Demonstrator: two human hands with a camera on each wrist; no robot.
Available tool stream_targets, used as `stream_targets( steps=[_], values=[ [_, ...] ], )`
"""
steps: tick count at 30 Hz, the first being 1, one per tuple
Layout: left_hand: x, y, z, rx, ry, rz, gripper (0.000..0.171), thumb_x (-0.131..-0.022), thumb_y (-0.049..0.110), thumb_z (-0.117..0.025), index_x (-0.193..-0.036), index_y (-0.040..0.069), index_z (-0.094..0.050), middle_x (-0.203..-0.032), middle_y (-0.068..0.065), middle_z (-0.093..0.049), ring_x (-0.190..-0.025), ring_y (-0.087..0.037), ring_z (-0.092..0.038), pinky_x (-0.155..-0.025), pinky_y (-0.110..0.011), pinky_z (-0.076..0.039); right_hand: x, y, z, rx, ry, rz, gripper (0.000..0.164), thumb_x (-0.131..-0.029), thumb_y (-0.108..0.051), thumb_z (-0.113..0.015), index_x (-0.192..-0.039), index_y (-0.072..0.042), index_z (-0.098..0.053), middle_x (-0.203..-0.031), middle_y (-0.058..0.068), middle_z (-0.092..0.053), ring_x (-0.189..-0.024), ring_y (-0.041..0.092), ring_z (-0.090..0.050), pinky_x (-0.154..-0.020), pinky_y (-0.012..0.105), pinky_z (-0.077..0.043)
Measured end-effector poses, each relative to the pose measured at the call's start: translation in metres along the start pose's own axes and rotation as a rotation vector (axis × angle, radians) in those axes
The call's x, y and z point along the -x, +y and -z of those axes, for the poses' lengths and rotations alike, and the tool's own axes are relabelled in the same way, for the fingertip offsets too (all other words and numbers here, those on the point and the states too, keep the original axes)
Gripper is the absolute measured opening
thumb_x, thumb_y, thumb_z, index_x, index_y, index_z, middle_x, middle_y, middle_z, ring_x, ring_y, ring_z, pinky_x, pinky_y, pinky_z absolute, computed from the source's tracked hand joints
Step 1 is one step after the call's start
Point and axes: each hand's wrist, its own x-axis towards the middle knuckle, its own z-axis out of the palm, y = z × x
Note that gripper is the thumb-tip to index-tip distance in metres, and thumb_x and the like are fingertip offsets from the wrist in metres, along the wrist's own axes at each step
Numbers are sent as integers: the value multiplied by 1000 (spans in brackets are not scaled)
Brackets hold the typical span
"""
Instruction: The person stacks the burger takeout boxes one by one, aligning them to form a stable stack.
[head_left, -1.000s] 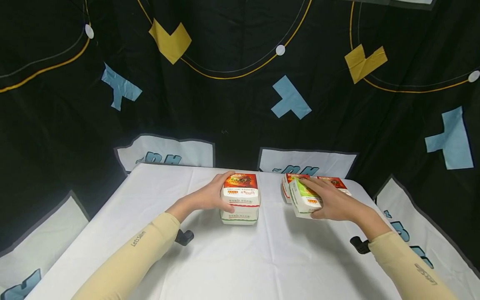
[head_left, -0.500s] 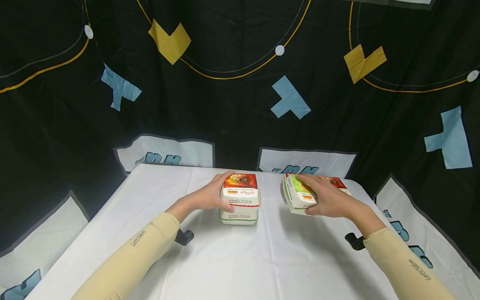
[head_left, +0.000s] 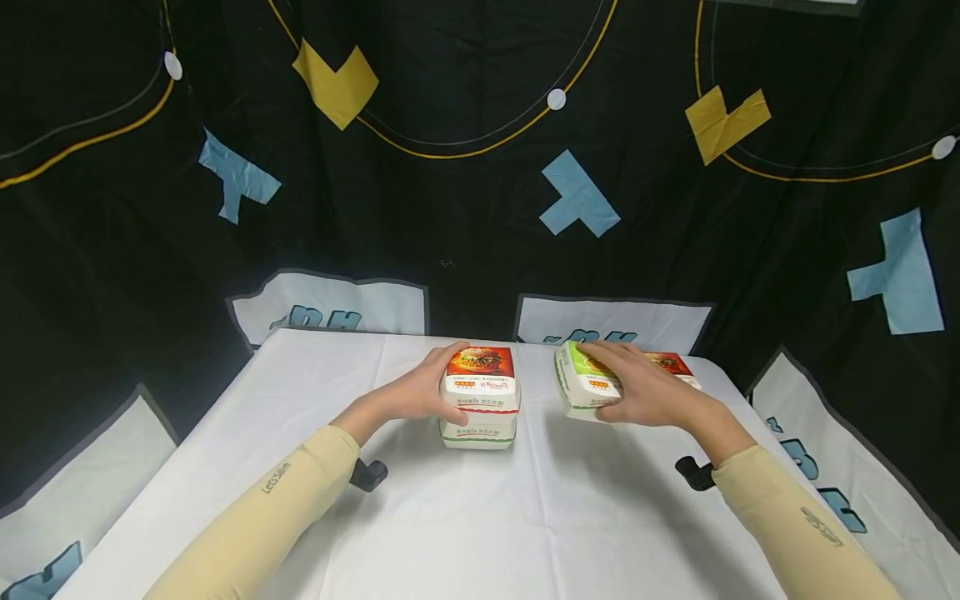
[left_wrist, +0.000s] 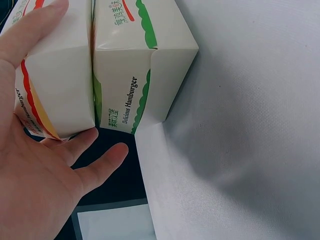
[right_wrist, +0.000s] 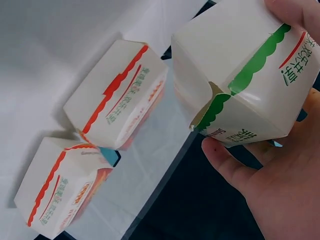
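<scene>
Near the middle of the table, a red-topped hamburger box (head_left: 481,379) sits on a green-trimmed hamburger box (head_left: 480,438). My left hand (head_left: 416,390) grips the upper box from its left side, thumb across the front. In the left wrist view the two stacked boxes touch, and the lower box (left_wrist: 125,95) has no finger around it. My right hand (head_left: 651,390) grips a green-topped hamburger box (head_left: 587,385) from above, raised off the table. Its lid edge gapes slightly at one corner in the right wrist view. The fingertips behind it are partly hidden.
Two red-trimmed hamburger boxes stand at the back right: one box (right_wrist: 120,95) and another box (right_wrist: 62,185), corners close together. In the head view my right hand covers most of them. A white cloth (head_left: 480,525) covers the table; a black curtain (head_left: 450,208) hangs behind.
My right hand has carried the green-topped box leftward and slightly up in the head view, across the front of the red-trimmed boxes. My left hand and the stack have stayed put.
</scene>
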Motion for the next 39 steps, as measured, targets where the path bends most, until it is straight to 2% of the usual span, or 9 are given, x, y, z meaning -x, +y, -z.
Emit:
stream_targets(
  steps=[14, 21, 29, 39],
  values=[
    [-1, 0, 2, -7, 0, 5, 121, -67, 41, -92, -159, 33, -15, -157, -6, -28, -133, -25, -39, -104, -51, -48, -18, -19, 7, 39, 7, 2, 94, -80, -44, -75, -159, -38, -25, -162, 0, -30, -142, 27, -29, -102, 56, -44],
    [0, -1, 0, -1, 0, 9, 120, -68, 38, -92, -159, 31, -15, -158, -6, -27, -134, -25, -39, -105, -51, -47, -24, -29, 10, 15, 6, 1, 94, -80, -43, -75, -158, -41, -24, -161, -3, -29, -139, 23, -30, -97, 50, -47],
    [1, -1, 0, -2, 0, -2, 120, -68, 37, -92, -159, 31, -15, -157, -6, -28, -132, -25, -40, -104, -50, -47, -34, -36, 11, 20, 0, 6, 94, -80, -44, -74, -158, -43, -22, -163, -2, -27, -140, 25, -29, -100, 53, -46],
    [-1, -3, 1, -7, -4, -21, 121, -67, 38, -92, -159, 32, -15, -158, -7, -26, -133, -25, -40, -105, -50, -46, -46, -46, 14, 29, 25, 67, 95, -79, -44, -73, -159, -38, -23, -162, 0, -30, -138, 24, -32, -97, 48, -47]
  ],
)
